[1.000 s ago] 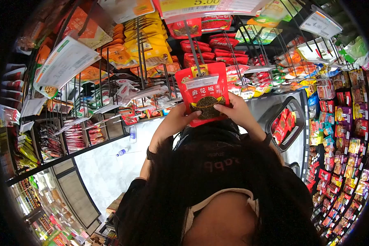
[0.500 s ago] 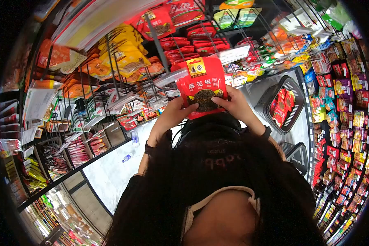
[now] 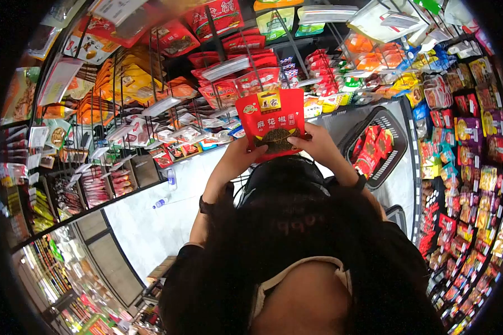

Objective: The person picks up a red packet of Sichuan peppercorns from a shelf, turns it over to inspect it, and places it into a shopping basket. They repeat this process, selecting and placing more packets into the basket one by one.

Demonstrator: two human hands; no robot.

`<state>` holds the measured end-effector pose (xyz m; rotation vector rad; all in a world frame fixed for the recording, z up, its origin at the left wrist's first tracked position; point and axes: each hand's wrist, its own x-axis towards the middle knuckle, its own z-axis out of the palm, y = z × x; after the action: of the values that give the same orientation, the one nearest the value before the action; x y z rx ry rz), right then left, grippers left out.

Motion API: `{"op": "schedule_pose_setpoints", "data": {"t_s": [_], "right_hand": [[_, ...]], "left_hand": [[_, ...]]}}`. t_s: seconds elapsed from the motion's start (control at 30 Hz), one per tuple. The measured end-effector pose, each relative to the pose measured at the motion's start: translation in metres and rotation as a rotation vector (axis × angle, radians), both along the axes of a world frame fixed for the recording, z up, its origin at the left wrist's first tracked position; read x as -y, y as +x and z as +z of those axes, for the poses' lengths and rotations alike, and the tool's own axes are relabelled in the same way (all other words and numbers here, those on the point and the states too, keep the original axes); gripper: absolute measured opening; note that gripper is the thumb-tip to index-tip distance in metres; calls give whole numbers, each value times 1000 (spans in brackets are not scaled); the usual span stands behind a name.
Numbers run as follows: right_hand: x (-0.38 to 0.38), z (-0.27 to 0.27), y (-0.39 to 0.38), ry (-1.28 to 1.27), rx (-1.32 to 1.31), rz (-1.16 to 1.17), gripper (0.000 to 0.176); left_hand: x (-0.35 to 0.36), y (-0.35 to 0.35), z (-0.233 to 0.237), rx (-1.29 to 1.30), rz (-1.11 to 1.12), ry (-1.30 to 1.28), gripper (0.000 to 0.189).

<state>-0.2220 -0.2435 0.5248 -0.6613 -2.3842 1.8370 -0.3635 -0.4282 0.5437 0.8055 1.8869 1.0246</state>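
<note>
A red pouch of Sichuan peppercorns with a yellow label is held upright before my chest, its printed front facing me. My left hand grips its lower left corner, thumb lying on the front. On the lower right edge, my right hand pinches the pouch the same way, fingers behind it and hidden. Just beyond the pouch hang similar red packets on rack hooks.
A dark shopping basket holding several red packets stands on the floor to the right. Hooks with yellow pouches fill the left rack. Packed shelves line the right side. Small bottles lie on the pale floor.
My view has turned a little, so the racks and basket appear shifted. Both hands keep hold of the pouch, which stands slightly straighter and further left in view.
</note>
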Motion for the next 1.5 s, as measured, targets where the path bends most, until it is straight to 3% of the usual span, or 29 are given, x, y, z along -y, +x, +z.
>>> {"op": "schedule_pose_setpoints", "data": {"t_s": [0.23,0.4,0.5,0.63,0.77,0.87,1.0,1.03,1.13,1.27,1.5], "right_hand": [[-48,-10,43,55,-42,132,29],[-55,-18,67,63,-76,93,29],[-49,-17,83,98,-82,107,28],[-39,-20,108,64,-105,100,29],[-21,-26,140,72,-7,95,26],[-1,-28,165,88,-14,75,26],[13,-20,217,66,2,53,32],[11,-10,227,113,1,50,29],[-4,-13,259,102,-39,-23,27],[-37,-5,301,209,7,-72,25],[-129,-42,382,216,-28,-217,24]], "left_hand": [[-29,57,-10,32,39,-81,26],[-34,92,-13,-124,77,-80,26],[-34,115,4,-115,113,-85,27],[-19,139,-10,-186,66,-142,28],[-3,173,-12,-131,99,-5,27],[14,194,-25,-255,46,-84,25],[24,228,-17,-72,-2,-54,26],[19,234,-8,-38,-32,-85,27],[5,249,-38,143,-89,-12,27],[-39,277,-43,108,-205,-34,25],[-150,326,-57,102,-398,2,25]]}}
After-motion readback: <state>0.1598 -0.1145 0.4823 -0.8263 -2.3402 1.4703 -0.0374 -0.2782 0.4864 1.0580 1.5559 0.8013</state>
